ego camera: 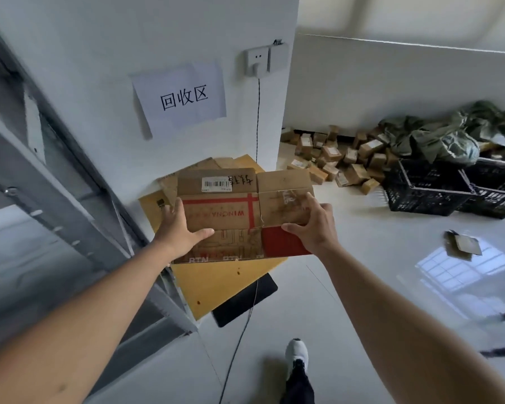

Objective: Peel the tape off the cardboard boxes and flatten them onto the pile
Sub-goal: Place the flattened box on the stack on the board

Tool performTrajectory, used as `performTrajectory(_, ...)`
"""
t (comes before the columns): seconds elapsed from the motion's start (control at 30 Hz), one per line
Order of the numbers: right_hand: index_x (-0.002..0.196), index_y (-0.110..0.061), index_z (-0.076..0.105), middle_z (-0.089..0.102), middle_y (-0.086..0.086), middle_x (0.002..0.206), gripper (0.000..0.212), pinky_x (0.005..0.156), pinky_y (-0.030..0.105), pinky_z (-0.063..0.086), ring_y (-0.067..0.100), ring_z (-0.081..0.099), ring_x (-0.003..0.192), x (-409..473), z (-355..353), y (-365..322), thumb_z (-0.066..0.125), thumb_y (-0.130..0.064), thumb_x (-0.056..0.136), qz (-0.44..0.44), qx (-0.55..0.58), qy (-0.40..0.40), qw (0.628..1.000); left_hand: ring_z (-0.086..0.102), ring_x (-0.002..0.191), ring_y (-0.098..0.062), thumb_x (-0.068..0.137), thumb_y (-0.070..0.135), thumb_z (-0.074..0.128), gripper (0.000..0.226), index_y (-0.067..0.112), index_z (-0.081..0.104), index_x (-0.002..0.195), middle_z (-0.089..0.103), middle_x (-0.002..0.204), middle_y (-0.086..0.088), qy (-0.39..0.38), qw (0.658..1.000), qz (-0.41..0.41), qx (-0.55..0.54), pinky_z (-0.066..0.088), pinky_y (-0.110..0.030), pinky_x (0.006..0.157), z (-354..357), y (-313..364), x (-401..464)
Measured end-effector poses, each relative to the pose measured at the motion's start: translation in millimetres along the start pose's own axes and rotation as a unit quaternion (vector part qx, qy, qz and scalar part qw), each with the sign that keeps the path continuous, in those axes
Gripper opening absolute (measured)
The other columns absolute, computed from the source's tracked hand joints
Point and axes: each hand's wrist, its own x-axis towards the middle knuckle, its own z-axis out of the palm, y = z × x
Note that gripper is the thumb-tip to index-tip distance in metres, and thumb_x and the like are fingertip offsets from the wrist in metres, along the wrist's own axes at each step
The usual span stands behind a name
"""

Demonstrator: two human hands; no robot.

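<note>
— Against the white wall, below the paper sign (181, 97), what are we holding?

— We have a flattened cardboard box (242, 211) held out over the pile (216, 275) of flat cardboard on the floor. Our left hand (178, 228) takes its left edge, thumb laid across the printed face, the other fingers behind the board (we cannot see how they lie). Our right hand (312, 225) grips the right edge, thumb on the red panel, fingers curled over the far side.

— Any tape on it?

— A crinkled clear strip (289, 199) shows on the right panel, just beside our right fingers. A barcode label (216, 183) sits on the far flap, next to some handwriting.

— And the pile itself?

— Yellowish sheets, lying by the wall's corner, with a black mat (245, 301) poking out at the near side. A thin cable (257, 118) drops from the wall socket (257, 62) down past it.

— What else do we see?

— Far right, many small parcels (333, 158) scattered along the wall, two black crates (432, 188), and green sacks (438, 135) heaped over them. A small cardboard scrap (464, 243) lies alone on the shiny floor to the right. Near us, our white shoe (296, 355).
</note>
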Motion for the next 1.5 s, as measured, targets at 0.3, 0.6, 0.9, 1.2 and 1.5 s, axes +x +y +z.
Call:
performTrajectory(0.3, 0.158, -0.028, 0.032, 0.036, -0.002, 0.122, 0.099, 0.086, 0.027, 0.044, 0.015, 0.046, 0.102, 160, 44, -7, 0.09, -0.04, 0.078, -0.073, -0.005, -0.103, 0.992, 0.03, 0.15, -0.037, 0.077, 0.063, 0.08, 0.117, 0.016, 0.016, 0.162, 0.025, 0.16, -0.02, 0.045, 0.99, -0.133, -0.002, 0.035, -0.058, 0.119, 13, 14, 84)
performTrajectory(0.6, 0.16, -0.037, 0.028, 0.035, 0.006, 0.152, 0.088, 0.105, 0.046, 0.051, 0.027, 0.051, 0.131, 252, 108, -32, 0.078, -0.046, 0.088, -0.096, -0.029, -0.195, 0.976, 0.045, 0.139, -0.033, 0.078, 0.052, 0.085, 0.102, 0.021, 0.029, 0.157, 0.037, 0.149, -0.013, 0.084, 0.974, -0.205, -0.047, 0.044, -0.054, 0.113, 21, -7, 162)
performTrajectory(0.9, 0.159, -0.038, 0.033, 0.038, 0.008, 0.147, 0.085, 0.106, 0.045, 0.05, 0.028, 0.051, 0.128, 347, 212, -38, 0.078, -0.045, 0.088, -0.08, -0.101, -0.234, 0.964, 0.045, 0.139, -0.031, 0.08, 0.058, 0.081, 0.101, 0.023, 0.028, 0.159, 0.045, 0.148, -0.009, 0.039, 0.968, -0.242, -0.053, 0.045, -0.054, 0.113, 54, -69, 269)
performTrajectory(1.2, 0.158, -0.039, 0.027, 0.019, 0.017, 0.163, 0.079, 0.119, 0.054, 0.031, 0.042, 0.029, 0.145, 399, 283, -25, 0.069, -0.053, 0.092, -0.132, -0.284, -0.269, 0.911, 0.031, 0.145, -0.042, 0.08, 0.063, 0.078, 0.091, 0.021, 0.039, 0.151, 0.023, 0.157, -0.015, 0.013, 0.958, -0.285, 0.037, 0.031, -0.064, 0.119, 110, -106, 324)
performTrajectory(1.5, 0.157, -0.056, 0.007, -0.011, 0.008, 0.172, 0.09, 0.121, 0.072, 0.014, 0.043, -0.005, 0.157, 394, 318, -61, 0.063, -0.069, 0.089, -0.277, -0.378, -0.39, 0.793, -0.004, 0.157, -0.046, 0.063, 0.069, 0.085, 0.126, 0.058, 0.003, 0.158, -0.021, 0.17, 0.001, -0.151, 0.968, -0.144, 0.143, 0.012, -0.066, 0.118, 110, -95, 363)
